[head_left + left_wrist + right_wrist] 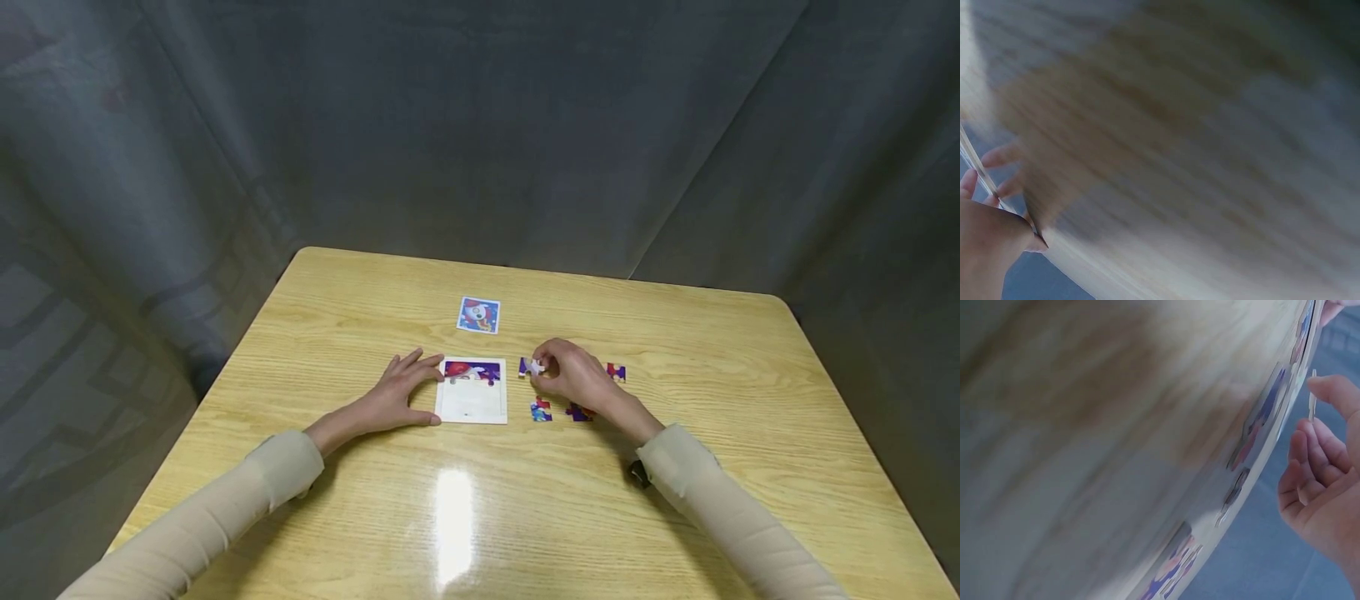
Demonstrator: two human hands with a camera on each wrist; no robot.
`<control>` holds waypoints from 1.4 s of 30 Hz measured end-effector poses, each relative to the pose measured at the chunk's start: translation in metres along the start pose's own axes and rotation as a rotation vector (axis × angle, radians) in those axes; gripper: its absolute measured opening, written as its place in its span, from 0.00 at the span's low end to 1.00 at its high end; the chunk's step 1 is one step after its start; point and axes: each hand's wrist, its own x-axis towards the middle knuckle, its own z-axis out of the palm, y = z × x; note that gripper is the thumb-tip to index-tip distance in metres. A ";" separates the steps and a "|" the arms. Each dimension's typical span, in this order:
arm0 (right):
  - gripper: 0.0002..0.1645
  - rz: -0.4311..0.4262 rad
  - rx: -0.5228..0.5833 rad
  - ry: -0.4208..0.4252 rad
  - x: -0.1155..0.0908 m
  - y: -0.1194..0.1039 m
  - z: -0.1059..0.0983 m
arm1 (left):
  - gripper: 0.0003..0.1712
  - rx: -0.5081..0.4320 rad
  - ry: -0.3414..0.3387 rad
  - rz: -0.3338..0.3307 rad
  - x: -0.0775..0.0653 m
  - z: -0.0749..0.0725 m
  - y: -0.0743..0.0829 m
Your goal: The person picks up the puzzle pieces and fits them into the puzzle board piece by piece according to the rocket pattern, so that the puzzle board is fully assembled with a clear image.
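A white puzzle tray (505, 404) lies flat on the table, with purple, red and white pieces along its far side. At its left edge my left hand (392, 398) rests with thumb and fingers spread apart, the fingertips touching the rim. Just right of the tray, my right hand (576, 379) pinches a purple-and-white jigsaw piece (528, 367) between thumb and fingers. In the right wrist view that piece (1312, 403) appears edge-on, above the table. Loose jigsaw pieces lie near the right hand: a blue-and-red one (541, 410), dark purple ones (577, 412) and a red-and-purple one (617, 372), partly hidden by the hand.
Beyond the tray lies a small square picture card (478, 316) with a red, white and blue drawing. The wooden table (360, 517) ends at a dark grey curtain (480, 150) behind. A black band (638, 474) shows by the right sleeve.
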 end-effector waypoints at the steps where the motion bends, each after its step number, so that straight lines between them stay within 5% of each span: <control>1: 0.17 -0.002 0.001 0.000 0.000 0.000 0.000 | 0.35 -0.002 0.003 0.003 0.000 0.000 0.000; 42: 0.18 -0.138 0.023 0.043 0.018 -0.047 0.031 | 0.35 0.011 -0.015 -0.029 0.001 -0.003 0.005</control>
